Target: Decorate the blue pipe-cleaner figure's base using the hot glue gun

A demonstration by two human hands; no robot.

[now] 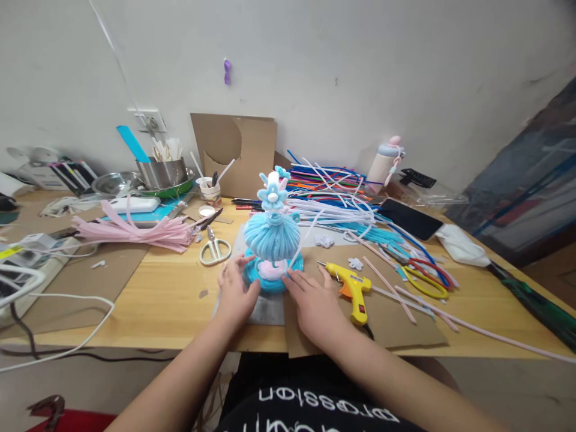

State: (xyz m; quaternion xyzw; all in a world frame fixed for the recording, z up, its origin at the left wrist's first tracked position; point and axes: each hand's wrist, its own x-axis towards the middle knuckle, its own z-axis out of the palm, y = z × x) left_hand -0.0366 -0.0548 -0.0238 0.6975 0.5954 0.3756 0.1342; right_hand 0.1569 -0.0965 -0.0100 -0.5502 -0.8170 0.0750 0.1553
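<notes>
A light-blue pipe-cleaner craft (272,237) stands upright before me, with a gathered, puffy skirt, flowers on top and a coiled round base (269,284) with a pink middle. Around the left side of the base curl the fingers of my left hand (236,294). My right hand (315,303) presses its fingertips against the right side, so both hands grip the base between them. A thin white pipe cleaner (308,237) slants up beside the right fingertips; whether they touch it I cannot tell. Close to the right hand lies a yellow glue gun (355,289).
Scissors (215,247) lie left of the craft, with a pink pipe-cleaner bundle (135,231) beyond. Cardboard (382,330) is under the glue gun. Many coloured pipe cleaners (328,186), yellow-handled scissors (425,283), a phone (410,219) and a bottle (382,165) sit at right.
</notes>
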